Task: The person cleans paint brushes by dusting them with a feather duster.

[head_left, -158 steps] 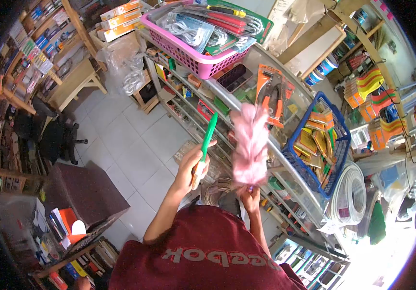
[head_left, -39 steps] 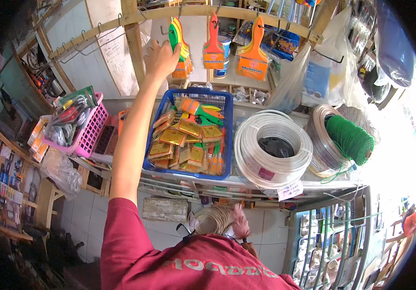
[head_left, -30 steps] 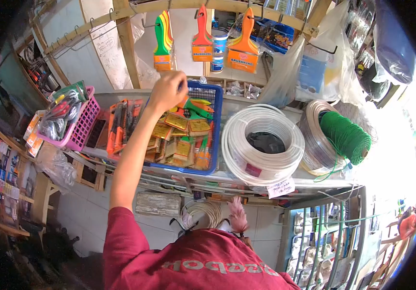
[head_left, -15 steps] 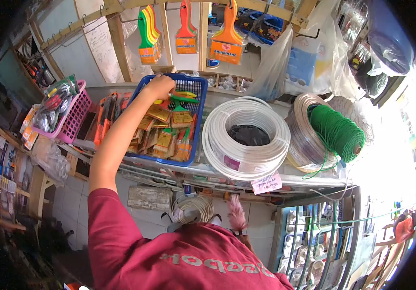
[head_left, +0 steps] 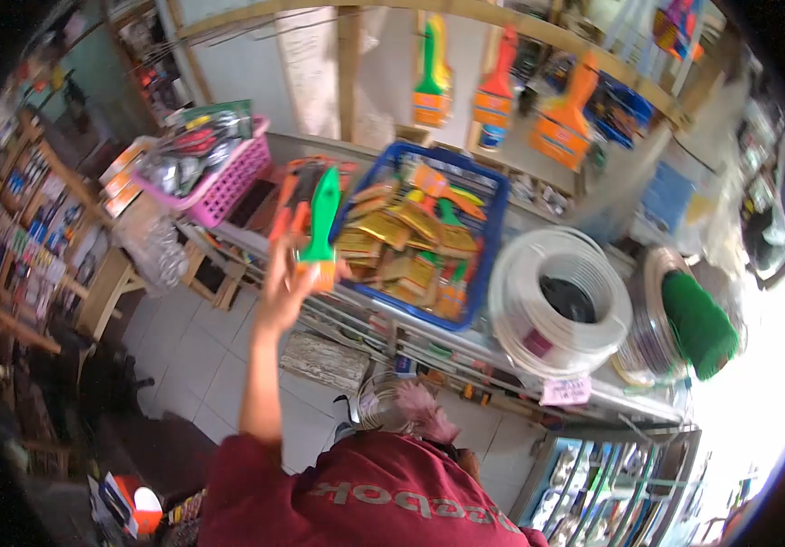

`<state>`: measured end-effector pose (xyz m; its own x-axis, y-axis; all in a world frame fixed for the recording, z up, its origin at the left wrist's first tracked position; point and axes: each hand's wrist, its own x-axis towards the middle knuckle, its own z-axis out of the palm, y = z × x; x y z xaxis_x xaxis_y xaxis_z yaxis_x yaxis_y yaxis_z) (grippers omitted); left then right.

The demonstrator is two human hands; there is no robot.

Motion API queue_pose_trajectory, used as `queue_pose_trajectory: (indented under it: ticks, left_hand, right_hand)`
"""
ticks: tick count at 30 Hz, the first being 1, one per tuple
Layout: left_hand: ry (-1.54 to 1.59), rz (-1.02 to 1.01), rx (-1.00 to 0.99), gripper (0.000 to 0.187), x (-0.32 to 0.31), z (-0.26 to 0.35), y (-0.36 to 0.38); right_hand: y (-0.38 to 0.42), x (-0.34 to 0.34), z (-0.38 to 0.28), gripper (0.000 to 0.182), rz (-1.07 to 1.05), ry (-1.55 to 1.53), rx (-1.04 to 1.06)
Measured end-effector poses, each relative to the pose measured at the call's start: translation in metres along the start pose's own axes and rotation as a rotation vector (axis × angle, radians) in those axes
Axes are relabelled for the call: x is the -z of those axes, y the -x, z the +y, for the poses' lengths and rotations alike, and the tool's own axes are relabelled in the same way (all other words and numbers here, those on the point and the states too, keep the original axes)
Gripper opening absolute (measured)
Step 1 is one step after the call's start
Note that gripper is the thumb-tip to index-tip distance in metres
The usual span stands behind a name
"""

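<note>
My left hand point(head_left: 283, 287) is raised in front of the counter, its fingers closed around a paintbrush point(head_left: 322, 223). The brush has a green handle pointing up and an orange-wrapped lower end. Just right of it, a blue plastic basket point(head_left: 474, 273) holds many paintbrushes in gold and orange wrappers, some with green or yellow handles. Low in the view, my right hand point(head_left: 468, 463) shows only in part past the maroon shirt. It appears to grip a pink feather duster point(head_left: 424, 410); its fingers are mostly hidden.
A pink basket point(head_left: 228, 187) of packaged goods stands left on the counter. White cable coils point(head_left: 561, 342) and a green cord spool point(head_left: 700, 324) sit to the right. Large brushes point(head_left: 565, 123) hang above. A wire coil point(head_left: 376, 401) lies on the tiled floor.
My left hand has come out of the blue basket, moving toward me with the green-handled paintbrush. The view has turned left, and the feather duster has shifted left relative to the floor coil.
</note>
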<state>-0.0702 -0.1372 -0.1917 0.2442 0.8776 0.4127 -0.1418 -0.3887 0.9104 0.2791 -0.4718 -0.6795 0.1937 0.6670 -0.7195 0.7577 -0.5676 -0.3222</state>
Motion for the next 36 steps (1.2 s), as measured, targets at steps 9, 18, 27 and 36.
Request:
queue_pose_trajectory:
  ticks: [9, 18, 27, 36]
  left_hand:
    - [0.315, 0.728, 0.302, 0.033, 0.011, -0.094, 0.188]
    - [0.443, 0.814, 0.121, 0.049, 0.079, -0.073, 0.173]
    - [0.721, 0.711, -0.173, 0.051, 0.097, -0.059, 0.157]
    - [0.748, 0.764, -0.076, 0.052, 0.082, -0.050, 0.147]
  right_hand:
    - [-0.026, 0.046, -0.102, 0.046, 0.052, 0.218, 0.552]
    - [0.009, 0.114, -0.292, 0.028, -0.123, -0.340, 0.847]
    - [0.050, 0.132, -0.374, 0.042, -0.148, -0.425, 1.301]
    - [0.069, 0.144, -0.371, 0.034, 0.205, -0.265, 1.257]
